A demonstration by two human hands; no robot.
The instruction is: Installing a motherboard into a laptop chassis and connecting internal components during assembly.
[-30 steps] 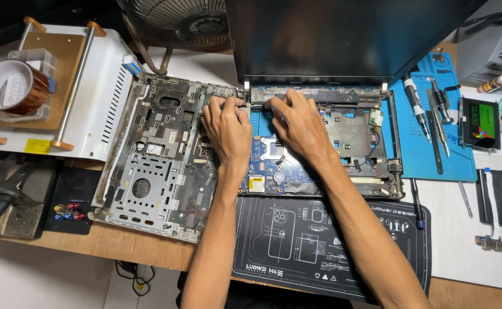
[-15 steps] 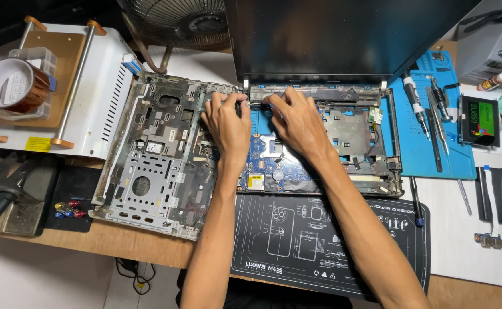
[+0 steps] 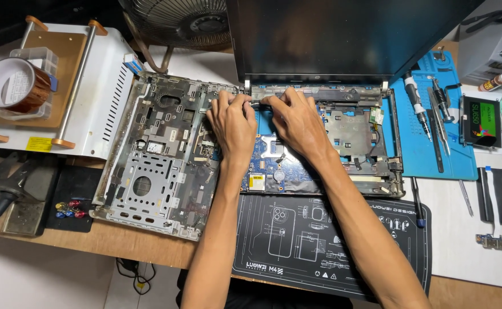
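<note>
There is just one camera, worn on the person's head. It looks almost straight down at the worktop (image 3: 148, 243) from quite close above. Both arms come in from about 6 o'clock and reach toward 12 o'clock. The two hands (image 3: 265, 123) sit near the middle of the picture. The worktop's near edge runs along the bottom, at 6 o'clock.

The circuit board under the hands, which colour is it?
Blue; the circuit board shows best in the head view.
</note>
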